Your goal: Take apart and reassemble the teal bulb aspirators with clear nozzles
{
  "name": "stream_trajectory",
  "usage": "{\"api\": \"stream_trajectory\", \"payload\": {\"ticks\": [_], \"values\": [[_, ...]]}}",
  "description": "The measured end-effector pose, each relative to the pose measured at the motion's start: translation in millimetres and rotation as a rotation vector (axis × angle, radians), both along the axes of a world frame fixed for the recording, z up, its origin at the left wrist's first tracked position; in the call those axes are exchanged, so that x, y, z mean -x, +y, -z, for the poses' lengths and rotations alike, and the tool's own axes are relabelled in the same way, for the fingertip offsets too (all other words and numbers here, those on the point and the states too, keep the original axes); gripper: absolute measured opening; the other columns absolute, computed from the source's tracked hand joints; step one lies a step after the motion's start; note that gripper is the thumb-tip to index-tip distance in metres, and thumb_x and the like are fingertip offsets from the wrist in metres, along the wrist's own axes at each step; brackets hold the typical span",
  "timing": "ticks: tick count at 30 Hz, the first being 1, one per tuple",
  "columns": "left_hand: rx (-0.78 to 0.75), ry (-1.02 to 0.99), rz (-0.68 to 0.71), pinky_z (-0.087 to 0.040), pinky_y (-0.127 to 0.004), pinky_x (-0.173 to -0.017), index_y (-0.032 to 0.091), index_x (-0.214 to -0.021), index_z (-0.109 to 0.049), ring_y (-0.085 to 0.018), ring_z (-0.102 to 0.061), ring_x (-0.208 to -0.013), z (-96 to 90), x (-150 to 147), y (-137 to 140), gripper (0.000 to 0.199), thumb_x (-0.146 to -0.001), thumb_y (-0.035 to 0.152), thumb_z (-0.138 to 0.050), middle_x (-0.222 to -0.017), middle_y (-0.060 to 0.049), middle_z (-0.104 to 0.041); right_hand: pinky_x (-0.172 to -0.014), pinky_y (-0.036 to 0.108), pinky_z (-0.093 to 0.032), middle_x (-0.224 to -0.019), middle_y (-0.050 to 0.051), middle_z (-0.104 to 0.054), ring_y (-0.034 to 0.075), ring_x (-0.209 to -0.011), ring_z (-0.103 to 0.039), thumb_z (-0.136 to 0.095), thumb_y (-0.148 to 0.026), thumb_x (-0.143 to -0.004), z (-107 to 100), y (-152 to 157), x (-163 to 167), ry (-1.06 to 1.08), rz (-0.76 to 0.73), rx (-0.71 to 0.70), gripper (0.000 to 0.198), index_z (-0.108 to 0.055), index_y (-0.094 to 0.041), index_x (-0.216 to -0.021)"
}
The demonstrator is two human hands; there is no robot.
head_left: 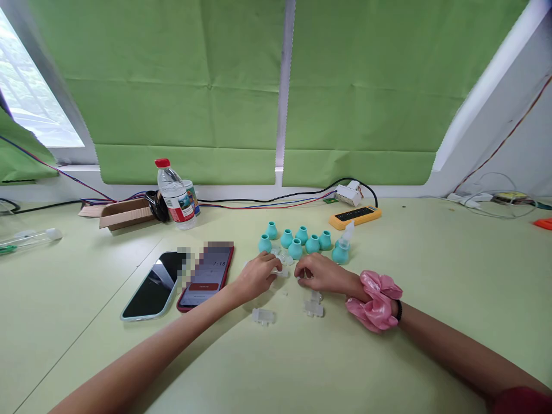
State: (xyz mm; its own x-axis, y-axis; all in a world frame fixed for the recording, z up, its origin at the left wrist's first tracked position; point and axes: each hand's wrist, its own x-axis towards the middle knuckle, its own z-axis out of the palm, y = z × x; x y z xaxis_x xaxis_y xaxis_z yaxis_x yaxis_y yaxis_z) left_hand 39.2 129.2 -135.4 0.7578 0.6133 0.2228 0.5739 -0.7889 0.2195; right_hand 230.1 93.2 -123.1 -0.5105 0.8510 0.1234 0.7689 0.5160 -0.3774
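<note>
My left hand [257, 277] is closed in a pinch on a small clear plastic piece [282, 272], part of which shows past the fingertips. To its right, my right hand [321, 272] has its fingers curled together; what they hold, if anything, is too small to make out. Several turquoise rubber bulbs [295, 250] stand just beyond both hands, open necks up. One bulb [340, 255] at the right has a translucent nozzle [347, 234] in its neck. Small clear parts [282, 255] lie in front of the bulbs. Nearer me are clear plastic fittings [263, 316], [313, 309].
Two phones, one dark-screened [153, 287] and one lit [207, 282], lie left of my left hand. Behind them stand a water bottle [176, 198] and an open cardboard box [127, 215]. A yellow power strip [356, 217] and cables [259, 200] lie along the back.
</note>
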Motion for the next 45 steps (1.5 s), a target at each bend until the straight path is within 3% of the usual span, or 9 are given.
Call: {"api": "stream_trajectory", "payload": {"ticks": [4,7,15,23,31,45], "values": [[0.119,-0.082,-0.013,-0.041,-0.024,-0.068,0.018,-0.104,-0.048,-0.016,-0.051,-0.083,0.7,-1,-1,0.042,-0.064,0.005,-0.05,-0.088,-0.003,-0.055,-0.054,0.02,-0.043,-0.067,0.003,-0.063,0.011,-0.057,-0.055,-0.052,-0.012,-0.063,3,4,3,0.316,0.018,0.089,0.015,-0.064,-0.013,-0.071],[0.15,-0.088,-0.028,-0.042,-0.024,-0.067,0.015,-0.109,-0.048,-0.017,-0.052,-0.079,0.4,-3,-3,0.049,-0.061,0.004,-0.051,-0.083,-0.004,-0.055,-0.055,0.022,-0.046,-0.066,0.005,-0.065,0.012,-0.058,-0.057,-0.056,-0.016,-0.061,12,7,5,0.497,0.083,0.194,0.014,-0.065,-0.012,-0.07],[0.238,-0.123,-0.045,-0.043,-0.023,-0.062,0.015,-0.085,-0.061,-0.014,-0.054,-0.069,-2.8,-5,-6,0.026,-0.061,0.009,-0.052,-0.083,-0.005,-0.056,-0.057,0.026,-0.049,-0.057,0.003,-0.063,0.012,-0.052,-0.057,-0.068,-0.025,-0.052,17,9,4,0.754,0.157,0.617,0.027,-0.066,-0.008,-0.072],[0.293,-0.128,0.037,-0.043,-0.023,-0.062,0.014,-0.084,-0.059,-0.015,-0.056,-0.069,-1.2,-3,-6,0.024,-0.064,0.008,-0.048,-0.078,-0.004,-0.062,-0.062,0.021,-0.05,-0.063,0.003,-0.064,0.01,-0.06,-0.06,-0.071,-0.02,-0.053,11,11,-2,0.865,0.155,0.959,0.024,-0.065,-0.011,-0.075],[0.313,-0.194,0.079,-0.044,-0.023,-0.065,0.012,-0.077,-0.062,-0.015,-0.056,-0.071,-1.5,-3,-6,0.022,-0.06,0.006,-0.049,-0.081,-0.005,-0.063,-0.06,0.018,-0.05,-0.064,0.005,-0.064,0.008,-0.055,-0.059,-0.065,-0.029,-0.063,17,12,-5,0.836,0.186,0.908,0.025,-0.065,-0.008,-0.076],[0.27,-0.237,0.148,-0.042,-0.021,-0.057,0.013,-0.071,-0.067,-0.013,-0.055,-0.064,-5.9,-2,-5,0.024,-0.058,0.002,-0.051,-0.08,-0.005,-0.063,-0.066,0.026,-0.05,-0.064,0.004,-0.065,0.013,-0.061,-0.06,-0.071,-0.026,-0.052,22,12,1,0.873,0.208,0.772,0.027,-0.067,-0.011,-0.074]]}}
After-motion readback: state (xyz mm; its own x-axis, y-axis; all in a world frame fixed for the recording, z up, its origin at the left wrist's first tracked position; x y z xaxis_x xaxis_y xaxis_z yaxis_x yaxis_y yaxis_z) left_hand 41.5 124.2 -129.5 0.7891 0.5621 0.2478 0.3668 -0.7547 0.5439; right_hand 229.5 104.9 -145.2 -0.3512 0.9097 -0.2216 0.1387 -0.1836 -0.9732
